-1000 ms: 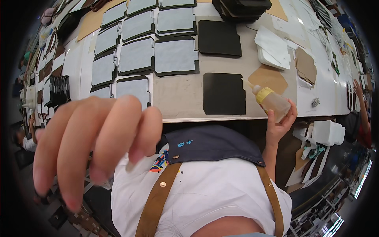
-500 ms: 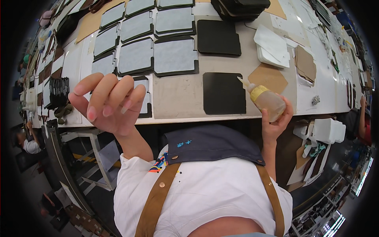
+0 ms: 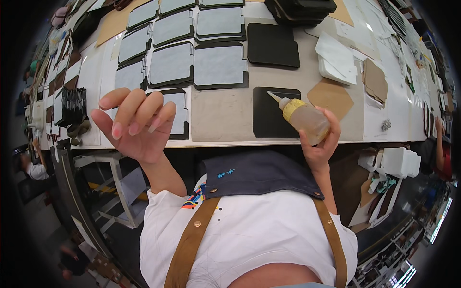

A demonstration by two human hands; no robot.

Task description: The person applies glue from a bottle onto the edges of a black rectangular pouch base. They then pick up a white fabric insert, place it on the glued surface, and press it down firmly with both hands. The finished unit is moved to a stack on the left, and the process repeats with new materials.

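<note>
In my right hand [image 3: 321, 141] is a translucent squeeze bottle [image 3: 309, 122] with a yellow band and a pointed nozzle. It is tilted, its tip toward the upper left, over a black notched sheet [image 3: 271, 126] near the table's front edge. My left hand [image 3: 139, 122] is raised on the left, palm up, its fingers curled loosely and apart with nothing in them. Behind it lies a light-grey panel on black backing [image 3: 178, 108], partly hidden by the hand. Rows of similar grey panels [image 3: 218, 65] cover the table beyond. Another black sheet [image 3: 273, 45] lies farther back.
White sheets [image 3: 336, 57] and a tan card [image 3: 331, 98] lie to the right, with brown pieces [image 3: 375, 81] beyond. A stack of black pieces [image 3: 302, 10] is at the back. Below the table stand a white frame [image 3: 117, 192] and a white container [image 3: 401, 162].
My right hand has moved left with the squeeze bottle, bringing its nozzle over the near black sheet. The bottle is tilted more toward horizontal. My left hand has shifted slightly right.
</note>
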